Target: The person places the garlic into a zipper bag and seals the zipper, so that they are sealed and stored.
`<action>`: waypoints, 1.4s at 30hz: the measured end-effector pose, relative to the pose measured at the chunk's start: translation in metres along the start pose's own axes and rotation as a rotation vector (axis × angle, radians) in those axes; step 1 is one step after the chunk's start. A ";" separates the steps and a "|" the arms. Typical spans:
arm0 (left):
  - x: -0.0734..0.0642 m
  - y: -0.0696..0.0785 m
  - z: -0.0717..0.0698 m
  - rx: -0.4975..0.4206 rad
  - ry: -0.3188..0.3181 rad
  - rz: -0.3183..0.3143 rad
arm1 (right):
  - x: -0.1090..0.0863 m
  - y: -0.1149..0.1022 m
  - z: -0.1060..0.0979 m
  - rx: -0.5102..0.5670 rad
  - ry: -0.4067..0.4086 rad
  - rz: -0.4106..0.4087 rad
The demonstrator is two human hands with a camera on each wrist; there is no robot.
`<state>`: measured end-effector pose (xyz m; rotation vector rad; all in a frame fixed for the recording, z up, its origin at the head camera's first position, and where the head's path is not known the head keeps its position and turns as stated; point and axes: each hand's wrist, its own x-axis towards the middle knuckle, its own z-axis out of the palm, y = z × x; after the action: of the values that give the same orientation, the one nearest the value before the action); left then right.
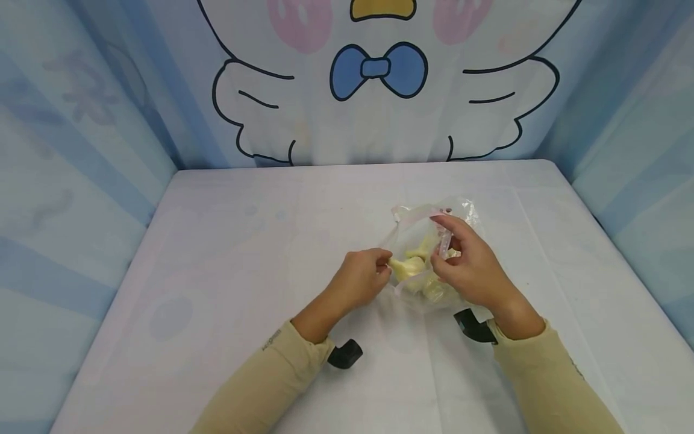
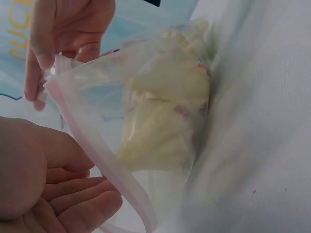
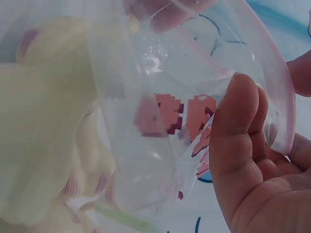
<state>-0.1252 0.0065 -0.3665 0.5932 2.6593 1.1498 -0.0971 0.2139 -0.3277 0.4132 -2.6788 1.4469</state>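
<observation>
A clear plastic zip bag with a pink strip along its mouth lies on the table, its mouth held apart. Inside are several pale yellow, bulb-like pieces with purple-pink marks; their kind cannot be told. My left hand pinches the left edge of the mouth, beside the tip of one piece. In the left wrist view, the pink strip runs past those fingertips. On the other side my right hand grips the bag's rim, with thumb and fingers around the plastic. Reddish print shows on the bag.
A white cloth covers the table. Behind it hangs a curtain with a cartoon figure and blue bow tie. Blue-patterned curtains flank both sides. Black wrist mounts stick out from the sleeves.
</observation>
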 end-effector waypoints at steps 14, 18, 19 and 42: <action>0.006 0.000 0.002 -0.107 -0.231 -0.084 | -0.002 0.002 0.002 0.014 -0.010 -0.003; 0.007 -0.002 0.001 -0.203 -0.311 -0.115 | -0.002 0.002 0.002 0.022 -0.009 -0.010; 0.008 -0.003 0.002 -0.228 -0.327 -0.127 | -0.002 0.003 0.002 0.021 -0.010 -0.012; -0.002 -0.004 -0.025 -0.299 -0.101 -0.036 | 0.000 0.006 -0.003 0.004 -0.012 -0.036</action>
<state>-0.1325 -0.0136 -0.3522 0.5311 2.3421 1.4290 -0.0988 0.2192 -0.3310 0.4686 -2.6642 1.4445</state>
